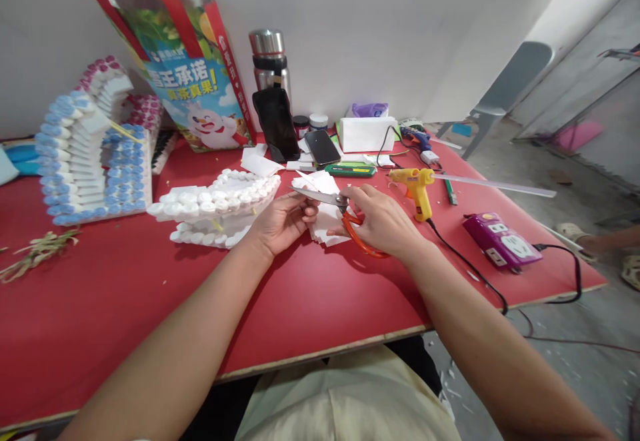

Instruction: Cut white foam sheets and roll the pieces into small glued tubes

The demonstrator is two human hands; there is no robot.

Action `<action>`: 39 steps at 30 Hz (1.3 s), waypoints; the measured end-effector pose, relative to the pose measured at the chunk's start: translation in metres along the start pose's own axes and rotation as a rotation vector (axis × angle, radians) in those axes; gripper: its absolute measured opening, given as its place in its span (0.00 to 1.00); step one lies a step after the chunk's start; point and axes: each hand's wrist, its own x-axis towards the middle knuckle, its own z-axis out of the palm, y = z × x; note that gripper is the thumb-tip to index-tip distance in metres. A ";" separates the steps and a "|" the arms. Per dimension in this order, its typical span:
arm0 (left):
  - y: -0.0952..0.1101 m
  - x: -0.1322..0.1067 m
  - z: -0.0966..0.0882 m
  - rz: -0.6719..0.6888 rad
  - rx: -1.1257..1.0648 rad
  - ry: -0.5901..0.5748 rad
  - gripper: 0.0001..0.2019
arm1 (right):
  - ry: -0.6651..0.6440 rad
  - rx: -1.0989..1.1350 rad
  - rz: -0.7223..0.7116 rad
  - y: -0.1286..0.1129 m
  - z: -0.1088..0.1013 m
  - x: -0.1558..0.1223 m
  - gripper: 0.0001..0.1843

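Note:
A pair of scissors (pixel 361 238) with red-orange handles is gripped in my right hand (pixel 385 218), its metal blades pointing left. At the blade tips, the fingers of my left hand (pixel 283 220) are pinched together; whatever they hold is hidden. White paper pieces (pixel 327 220) lie in a loose pile on the table beneath and between both hands. Just left of my left hand stands a curved model (pixel 215 198) built of white rolled pieces in two tiers.
On the red table (pixel 310 314) are a yellow glue gun (pixel 417 191) with a long glue stick, a purple power strip (pixel 500 241), a green box cutter (pixel 350 170), two phones, a steel flask (pixel 270 61), a printed bag (pixel 200 81) and a blue-and-white model (pixel 95 161). Cords trail at right.

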 end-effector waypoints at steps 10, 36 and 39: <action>0.003 -0.002 0.004 -0.045 -0.049 -0.006 0.02 | -0.011 -0.029 0.028 0.000 0.002 -0.001 0.21; 0.004 -0.003 0.001 0.070 0.051 -0.044 0.10 | 0.167 0.241 0.313 0.009 -0.005 0.002 0.24; 0.003 -0.003 0.002 0.117 0.124 -0.021 0.14 | 0.123 0.253 0.281 0.009 -0.007 0.001 0.25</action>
